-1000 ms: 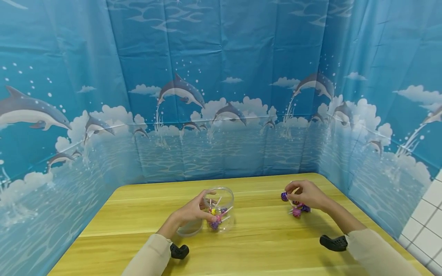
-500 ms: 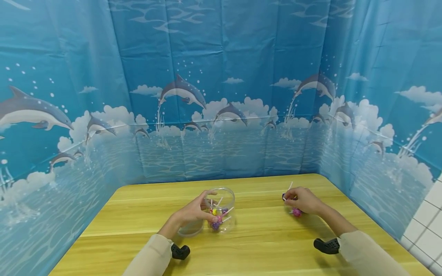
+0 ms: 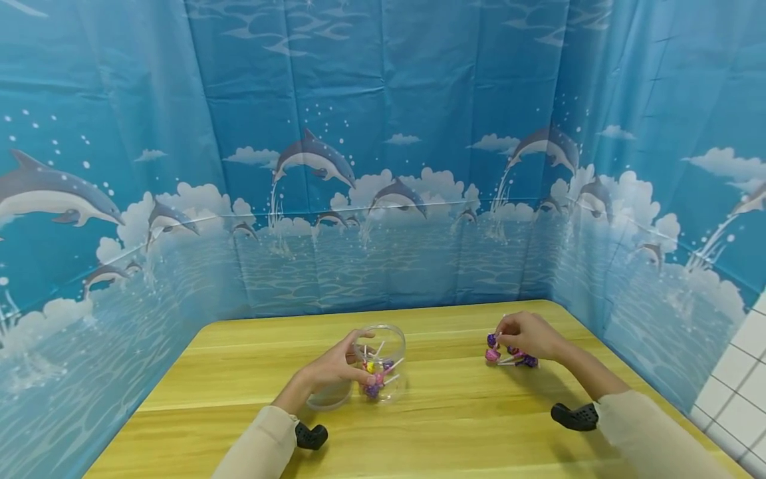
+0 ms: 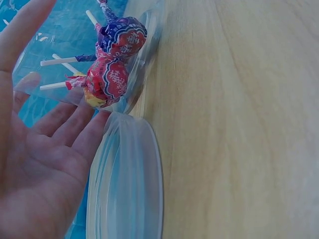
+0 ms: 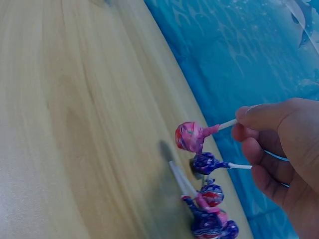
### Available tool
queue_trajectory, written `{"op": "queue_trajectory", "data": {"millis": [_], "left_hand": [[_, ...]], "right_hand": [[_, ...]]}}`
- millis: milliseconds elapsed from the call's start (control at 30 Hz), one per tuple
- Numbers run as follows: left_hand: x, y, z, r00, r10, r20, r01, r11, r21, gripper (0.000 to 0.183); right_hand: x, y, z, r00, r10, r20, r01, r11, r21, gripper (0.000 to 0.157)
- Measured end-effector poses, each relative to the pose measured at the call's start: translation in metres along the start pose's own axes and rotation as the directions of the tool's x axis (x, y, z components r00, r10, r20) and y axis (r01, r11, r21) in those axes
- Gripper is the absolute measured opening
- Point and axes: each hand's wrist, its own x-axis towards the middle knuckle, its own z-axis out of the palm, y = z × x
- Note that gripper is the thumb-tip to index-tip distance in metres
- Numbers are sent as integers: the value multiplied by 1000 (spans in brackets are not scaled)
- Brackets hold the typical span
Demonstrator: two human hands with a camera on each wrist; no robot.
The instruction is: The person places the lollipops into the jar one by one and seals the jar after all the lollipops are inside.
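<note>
My left hand holds a clear round plastic jar that stands uncovered on the table, with the fingers behind it and the thumb on the near side. Inside the jar are several wrapped lollipops, red, purple and yellow, with white sticks. Over at the right, my right hand pinches the white stick of a pink lollipop between thumb and index finger, its head hanging down. Below and beside it lies a small pile of purple and pink lollipops.
A clear round lid lies on the wooden table, left of the jar and close against it. Blue dolphin-print curtains surround the table's back and sides.
My right hand dipped to the pile and came back up with the pink lollipop, which has shifted left and away from the others. The left hand and jar stay put.
</note>
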Motion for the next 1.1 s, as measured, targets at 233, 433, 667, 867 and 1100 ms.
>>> {"op": "queue_trajectory", "data": {"millis": [233, 433, 667, 867, 1100], "left_hand": [[0, 0, 0, 1000, 0, 6, 0, 1000, -4, 84], [0, -1, 1, 1000, -3, 0, 3, 1000, -7, 84], [-1, 1, 1, 1000, -13, -3, 13, 1000, -16, 85], [-1, 0, 0, 1000, -6, 1, 6, 1000, -12, 86], [-1, 1, 1, 1000, -8, 5, 8, 1000, -10, 84]], "right_hand": [[3, -7, -4, 999, 52, -11, -51, 997, 52, 6], [8, -13, -1, 998, 58, -27, -55, 993, 104, 3], [16, -21, 5, 999, 31, -38, -25, 987, 159, 4], [26, -33, 10, 1000, -11, -28, 17, 969, 247, 5], [40, -55, 16, 999, -33, -37, 43, 955, 294, 6]]}}
